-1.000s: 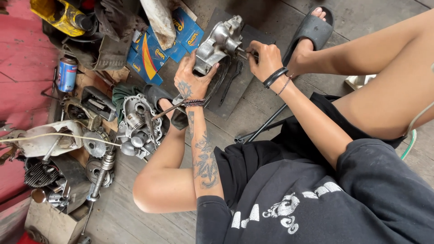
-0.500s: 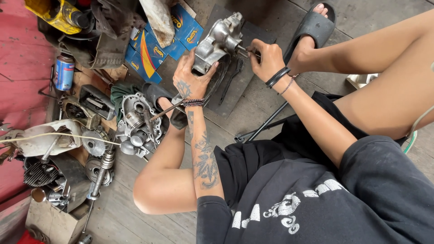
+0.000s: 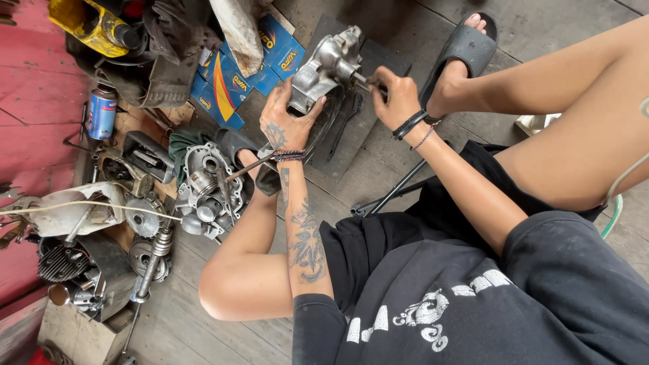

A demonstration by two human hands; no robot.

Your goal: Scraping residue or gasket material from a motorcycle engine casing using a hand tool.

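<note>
Head view: the grey metal engine casing [image 3: 323,71] was held over the dark mat [image 3: 378,61], gripped by the left hand [image 3: 287,122]; its shaft was pinched by the right hand [image 3: 395,94]. Steady bracing seemed advisable.

Left hand [image 3: 287,122] and right hand [image 3: 394,96] gripping metal engine casing [image 3: 323,67].

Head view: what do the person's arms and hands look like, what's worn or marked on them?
Both arms are bare below short black sleeves. The left hand has a dark tattoo on its back, a beaded bracelet at the wrist, and more dark tattoo work down the forearm. The right hand has no gloves; its wrist carries black bands and a thin beaded chain.
</note>
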